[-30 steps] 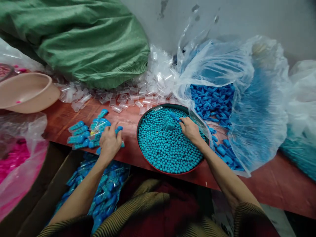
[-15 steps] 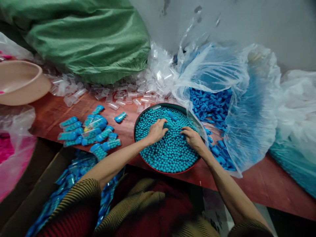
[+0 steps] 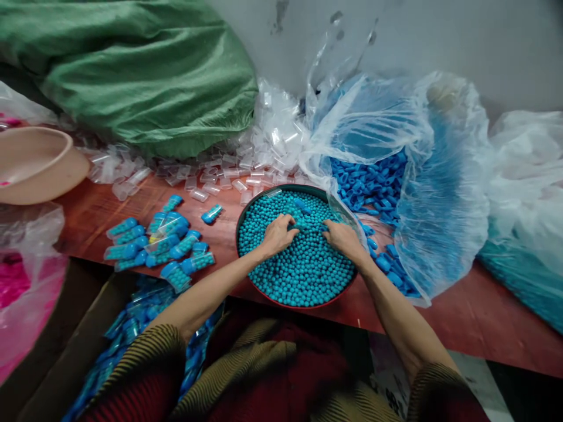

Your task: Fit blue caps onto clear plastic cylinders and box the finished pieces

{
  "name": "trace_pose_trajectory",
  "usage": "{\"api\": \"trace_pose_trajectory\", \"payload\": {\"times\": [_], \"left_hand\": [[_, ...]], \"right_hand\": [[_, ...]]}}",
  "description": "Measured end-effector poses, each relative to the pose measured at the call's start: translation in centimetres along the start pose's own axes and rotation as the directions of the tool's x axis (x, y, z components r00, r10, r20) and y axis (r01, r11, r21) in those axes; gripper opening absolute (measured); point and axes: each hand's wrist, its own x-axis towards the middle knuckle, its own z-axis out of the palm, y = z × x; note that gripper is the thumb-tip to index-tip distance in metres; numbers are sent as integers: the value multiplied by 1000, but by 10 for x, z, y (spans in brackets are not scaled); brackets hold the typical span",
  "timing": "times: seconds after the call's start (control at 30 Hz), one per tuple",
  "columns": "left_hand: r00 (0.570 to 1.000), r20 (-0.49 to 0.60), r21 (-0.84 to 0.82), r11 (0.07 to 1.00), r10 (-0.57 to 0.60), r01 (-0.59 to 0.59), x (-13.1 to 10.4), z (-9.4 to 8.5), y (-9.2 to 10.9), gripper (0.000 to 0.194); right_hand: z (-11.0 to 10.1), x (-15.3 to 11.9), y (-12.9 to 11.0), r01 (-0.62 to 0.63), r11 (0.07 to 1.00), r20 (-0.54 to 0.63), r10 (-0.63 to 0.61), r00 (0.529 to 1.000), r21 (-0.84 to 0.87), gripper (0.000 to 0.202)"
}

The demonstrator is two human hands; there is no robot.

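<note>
A round, red-rimmed basin (image 3: pixel 244 266) full of small teal beads (image 3: pixel 303 275) stands before me on the reddish table. My left hand (image 3: pixel 279 235) is over the beads with its fingers curled round a small clear plastic tube, hard to see against them. Facing it, my right hand (image 3: pixel 345 239) has its fingers pinched at the beads. The blue cap at its fingertips half a second ago is now hidden by the fingers. A loose blue cap (image 3: pixel 302 205) lies on the beads behind my hands. Bead-filled tubes with blue caps (image 3: pixel 169 234) are heaped left of the basin.
Clear empty tubes (image 3: pixel 229 170) are strewn behind the basin beside a green sack (image 3: pixel 153 82). A clear plastic bag (image 3: pixel 444 211) spills blue caps (image 3: pixel 369 181) on the right. A beige basin (image 3: pixel 39 167) stands far left. Capped tubes (image 3: pixel 136 316) lie below the table edge.
My right hand has shifted slightly left, closer to my left hand, and the blue cap at its fingertips no longer shows. My left hand stays over the beads. The view has shifted slightly.
</note>
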Motion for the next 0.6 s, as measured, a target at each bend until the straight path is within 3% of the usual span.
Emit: {"api": "trace_pose_trajectory", "payload": {"times": [0.13, 0.33, 0.5, 0.6], "left_hand": [[997, 72, 35, 999, 25, -28, -4, -6, 2, 18], [985, 171, 96, 994, 31, -48, -1, 4, 4, 26], [978, 206, -44, 999, 14, -5, 5, 5, -1, 22], [982, 191, -172, 984, -1, 35, 8, 2, -7, 17]], "right_hand": [[8, -6, 8, 73, 994, -102, -64, 993, 86, 33], [34, -26, 6, 110, 989, -214, -129, 968, -95, 24], [19, -29, 5, 5, 998, -262, 12, 965, 65, 28], [11, -25, -6, 19, 990, -237, 14, 971, 138, 36]]}}
